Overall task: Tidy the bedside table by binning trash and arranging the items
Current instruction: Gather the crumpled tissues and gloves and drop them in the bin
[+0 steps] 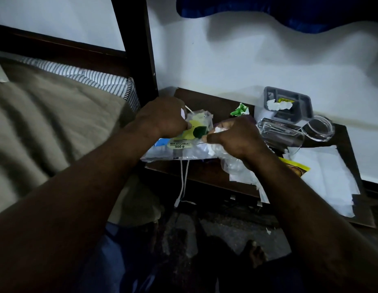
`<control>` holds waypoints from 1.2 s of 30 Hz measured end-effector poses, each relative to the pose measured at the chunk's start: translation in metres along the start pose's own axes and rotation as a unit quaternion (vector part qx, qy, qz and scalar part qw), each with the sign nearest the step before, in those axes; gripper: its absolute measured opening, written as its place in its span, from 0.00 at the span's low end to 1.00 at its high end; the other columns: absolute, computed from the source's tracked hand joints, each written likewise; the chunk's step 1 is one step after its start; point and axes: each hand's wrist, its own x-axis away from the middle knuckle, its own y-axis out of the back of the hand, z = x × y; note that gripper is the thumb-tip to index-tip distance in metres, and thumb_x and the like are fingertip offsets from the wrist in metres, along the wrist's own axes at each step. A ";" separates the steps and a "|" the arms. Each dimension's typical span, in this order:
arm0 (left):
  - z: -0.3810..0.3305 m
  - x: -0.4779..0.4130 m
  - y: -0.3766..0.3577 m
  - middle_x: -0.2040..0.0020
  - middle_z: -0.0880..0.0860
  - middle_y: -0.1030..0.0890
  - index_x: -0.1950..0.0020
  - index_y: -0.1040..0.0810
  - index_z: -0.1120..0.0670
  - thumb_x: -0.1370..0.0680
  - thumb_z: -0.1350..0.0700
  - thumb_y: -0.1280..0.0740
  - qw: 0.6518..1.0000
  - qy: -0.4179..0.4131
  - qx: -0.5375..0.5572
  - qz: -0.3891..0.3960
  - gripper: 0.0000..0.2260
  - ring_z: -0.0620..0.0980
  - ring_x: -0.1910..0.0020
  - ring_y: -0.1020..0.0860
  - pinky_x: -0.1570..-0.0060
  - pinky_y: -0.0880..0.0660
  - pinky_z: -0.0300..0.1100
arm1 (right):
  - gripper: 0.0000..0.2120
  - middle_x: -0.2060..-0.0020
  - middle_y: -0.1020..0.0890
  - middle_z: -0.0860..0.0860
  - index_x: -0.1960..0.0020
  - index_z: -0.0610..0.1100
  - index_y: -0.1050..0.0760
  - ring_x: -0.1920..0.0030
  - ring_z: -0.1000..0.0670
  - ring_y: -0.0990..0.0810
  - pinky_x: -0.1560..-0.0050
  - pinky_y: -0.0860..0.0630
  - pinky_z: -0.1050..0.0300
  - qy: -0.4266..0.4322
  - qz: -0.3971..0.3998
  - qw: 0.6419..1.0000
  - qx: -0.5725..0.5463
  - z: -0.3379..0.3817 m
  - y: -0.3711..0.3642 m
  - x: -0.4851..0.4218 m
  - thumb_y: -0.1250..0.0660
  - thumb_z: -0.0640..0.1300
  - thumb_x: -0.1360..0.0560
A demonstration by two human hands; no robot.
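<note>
Head view: at the centre of the frame, both hands work over the dark bedside table (pixel 205 176). The left hand (pixel 162 118) has its fingers curled, pinching the top of a clear plastic bag (pixel 162 153) whose oval label reads "500 g" under a blurred line, seemingly "MIX DRY FRUIT". The right hand (pixel 236 137) pinches the bag's edge between thumb and forefinger. To the right lie a green wrapper (pixel 239 109), a grey tray (pixel 306 106) holding crumpled paper with unreadable yellow print, and a glass jar (pixel 319 127) on its side.

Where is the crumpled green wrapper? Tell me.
Head view, centre: the green wrapper lies at the back of the table, just beyond the right hand, left of the grey tray.
</note>
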 end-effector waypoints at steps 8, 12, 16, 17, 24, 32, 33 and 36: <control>-0.021 0.005 0.021 0.54 0.39 0.17 0.26 0.26 0.45 0.27 0.60 0.23 0.948 -0.036 0.313 0.050 0.31 0.31 0.57 0.20 0.59 0.29 0.22 | 0.10 0.65 0.17 0.57 0.63 0.49 0.19 0.62 0.58 0.21 0.58 0.26 0.64 0.119 -0.061 0.976 -0.172 0.001 0.026 -0.001 0.22 0.36 0.32; -0.032 0.012 0.026 0.41 0.44 0.16 0.21 0.34 0.41 0.29 0.59 0.21 0.867 -0.065 0.466 0.163 0.41 0.41 0.45 0.17 0.57 0.20 0.36 | 0.12 0.64 0.18 0.49 0.63 0.49 0.22 0.60 0.47 0.22 0.53 0.26 0.55 0.147 -0.082 0.925 -0.341 0.003 0.039 0.005 0.25 0.33 0.30; -0.053 0.018 0.022 0.29 0.49 0.23 0.19 0.41 0.39 0.37 0.54 0.19 0.878 -0.106 0.441 0.154 0.51 0.48 0.34 0.21 0.40 0.20 0.47 | 0.08 0.62 0.18 0.42 0.61 0.42 0.27 0.57 0.43 0.19 0.51 0.23 0.51 0.123 -0.005 0.828 -0.548 0.008 0.045 0.012 0.31 0.32 0.29; -0.058 0.019 0.020 0.30 0.50 0.23 0.19 0.39 0.41 0.37 0.54 0.19 0.868 -0.107 0.460 0.155 0.50 0.48 0.36 0.20 0.39 0.20 0.49 | 0.08 0.58 0.21 0.38 0.61 0.42 0.28 0.53 0.39 0.22 0.46 0.26 0.44 0.109 0.011 0.807 -0.580 0.008 0.045 0.013 0.31 0.32 0.30; -0.073 0.011 0.010 0.42 0.59 0.16 0.34 0.22 0.56 0.42 0.43 0.15 0.887 -0.056 0.452 0.076 0.40 0.54 0.45 0.17 0.41 0.19 0.56 | 0.10 0.53 0.15 0.44 0.56 0.43 0.25 0.49 0.44 0.16 0.40 0.22 0.47 0.114 -0.072 0.828 -0.544 0.004 0.057 0.018 0.32 0.30 0.22; -0.088 -0.004 -0.001 0.62 0.44 0.23 0.55 0.24 0.46 0.33 0.33 0.25 0.967 -0.041 0.209 -0.141 0.20 0.54 0.55 0.22 0.55 0.31 0.44 | 0.05 0.47 0.14 0.36 0.54 0.43 0.18 0.43 0.40 0.16 0.30 0.25 0.35 0.112 -0.229 0.864 -0.434 -0.018 0.078 0.012 0.27 0.34 0.23; -0.094 -0.003 -0.003 0.66 0.44 0.26 0.61 0.29 0.46 0.32 0.33 0.26 0.967 -0.043 0.197 -0.156 0.20 0.54 0.58 0.23 0.59 0.34 0.43 | 0.05 0.50 0.14 0.40 0.55 0.44 0.18 0.45 0.44 0.17 0.31 0.25 0.37 0.108 -0.233 0.868 -0.425 -0.020 0.077 0.013 0.26 0.35 0.23; -0.113 -0.002 -0.009 0.70 0.46 0.28 0.67 0.34 0.48 0.30 0.37 0.27 0.958 -0.048 0.220 -0.177 0.21 0.54 0.62 0.26 0.62 0.34 0.44 | 0.05 0.55 0.15 0.46 0.58 0.46 0.18 0.51 0.50 0.18 0.37 0.21 0.44 0.102 -0.256 0.873 -0.403 -0.026 0.076 0.014 0.23 0.40 0.24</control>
